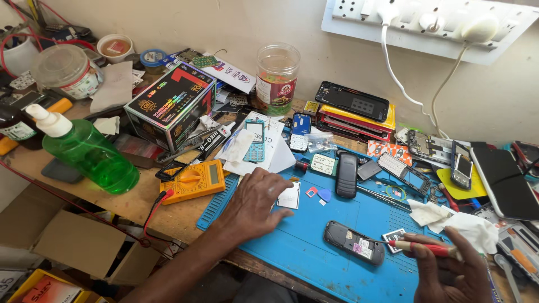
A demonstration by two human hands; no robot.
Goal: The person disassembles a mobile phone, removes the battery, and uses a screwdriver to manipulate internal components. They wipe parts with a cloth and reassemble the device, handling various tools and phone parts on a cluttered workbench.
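Observation:
My left hand (255,202) lies palm down on the blue work mat (303,247), its fingertips touching a small white screen panel (290,197). My right hand (449,264) grips a red-handled screwdriver (429,247) at the lower right. The tool's thin shaft reaches left to an opened grey phone (354,242) lying back-up on the mat. A small chip card (393,237) sits just right of that phone. A black phone back cover (346,175) rests farther up the mat.
A yellow multimeter (192,180) and a green spray bottle (84,148) stand to the left. A colourful box (170,105), a plastic jar (277,78), stacked phones (355,112) and white tissue (455,221) crowd the bench. A power strip (432,25) hangs on the wall.

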